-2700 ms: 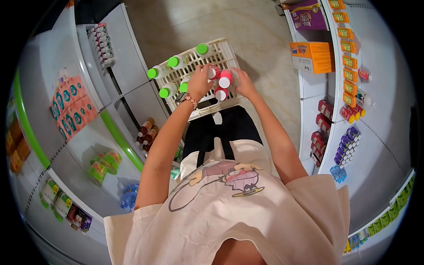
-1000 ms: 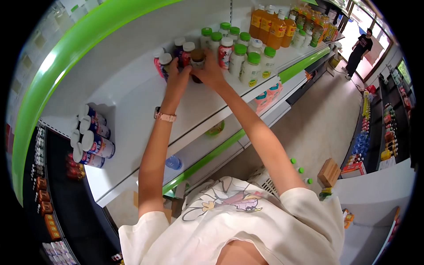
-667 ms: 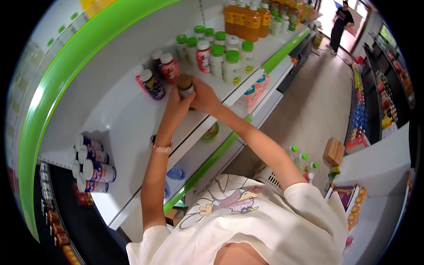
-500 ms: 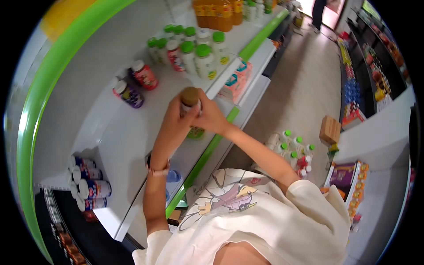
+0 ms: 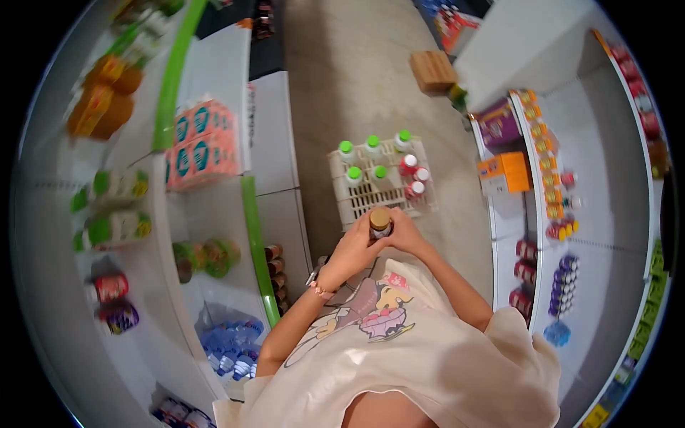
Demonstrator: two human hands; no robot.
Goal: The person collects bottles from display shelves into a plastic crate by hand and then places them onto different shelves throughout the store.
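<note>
Brown-capped bottle [image 5: 380, 219] cupped between my left hand [image 5: 351, 250] and right hand [image 5: 404, 234], cap up and roughly upright, just short of the crate [image 5: 362, 198], which sits on the floor [image 5: 308, 107] at twelve o'clock. Whether it touches the rim, I cannot tell. Fingers of both hands curl narrow round the body. Good practice for this hold: even, light pressure from both palms, grip kept below the cap, base level. A round body could turn or slide if one side squeezes harder. Worth minding, too, the crate's near edge and the white-capped red bottles [image 5: 409, 165] at one o'clock; a careless knock could tip one. Green-capped bottles [image 5: 373, 146] stand farther off, eleven to half past twelve. Pose: left forearm slants in from seven o'clock, bracelet [image 5: 322, 291] at the wrist; right forearm from between four and five. Elbows bent, hands drawn together before my shirt [image 5: 399, 357].
</note>
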